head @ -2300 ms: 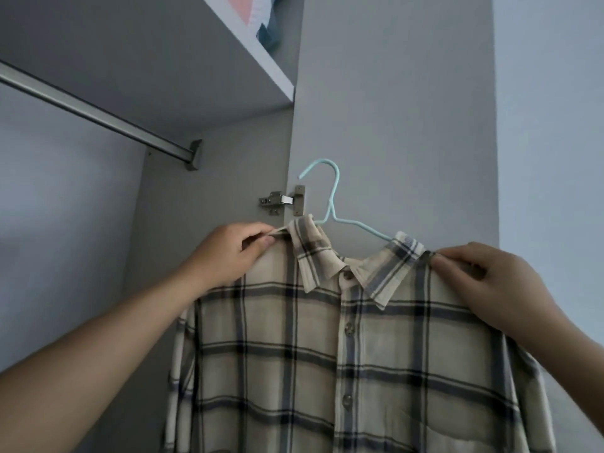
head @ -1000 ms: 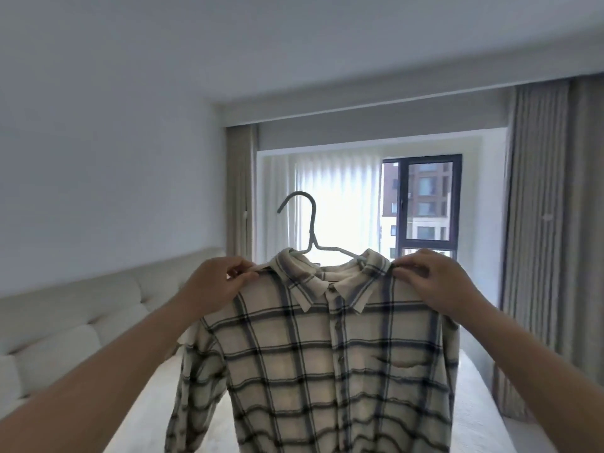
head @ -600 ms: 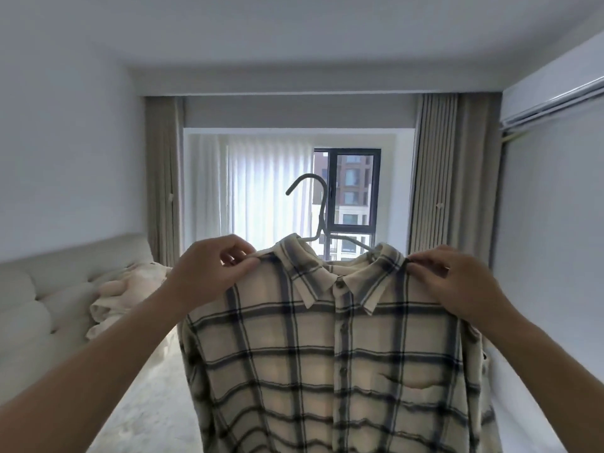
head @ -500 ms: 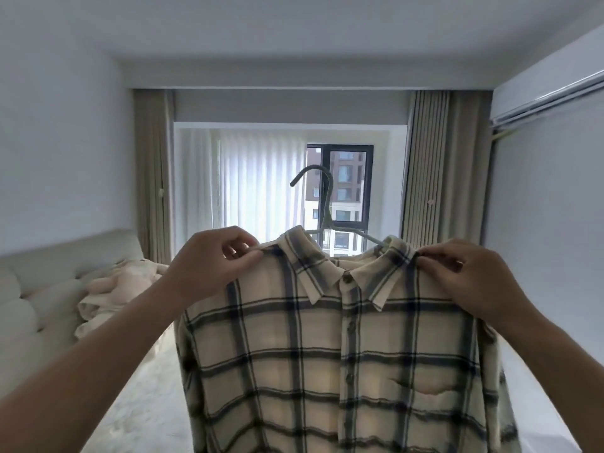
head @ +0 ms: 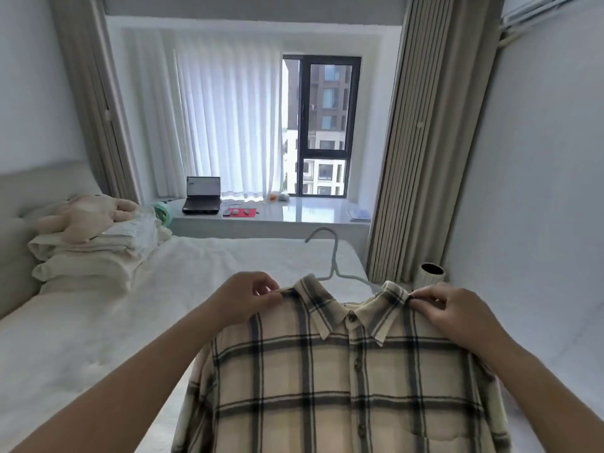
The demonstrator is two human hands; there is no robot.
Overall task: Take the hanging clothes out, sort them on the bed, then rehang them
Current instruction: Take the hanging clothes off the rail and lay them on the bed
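A cream and dark plaid shirt (head: 343,380) hangs on a pale hanger (head: 331,256), buttoned front facing me, over the near part of the white bed (head: 108,322). My left hand (head: 248,297) pinches the shirt's left shoulder seam beside the collar. My right hand (head: 451,313) pinches the right shoulder by the collar tip. The hanger's hook sticks up between my hands. The shirt's lower part is cut off by the frame edge.
Folded cream bedding with a plush toy (head: 91,230) is stacked at the bed's head on the left. A window ledge (head: 294,214) holds a laptop (head: 202,194) and small items. A white cylinder (head: 429,276) stands by the curtain (head: 421,152). A white wall runs along the right.
I have turned from the wardrobe to the room, and the view has tipped down to the bed. The shirt, still held at both shoulders, has come lower over the mattress.
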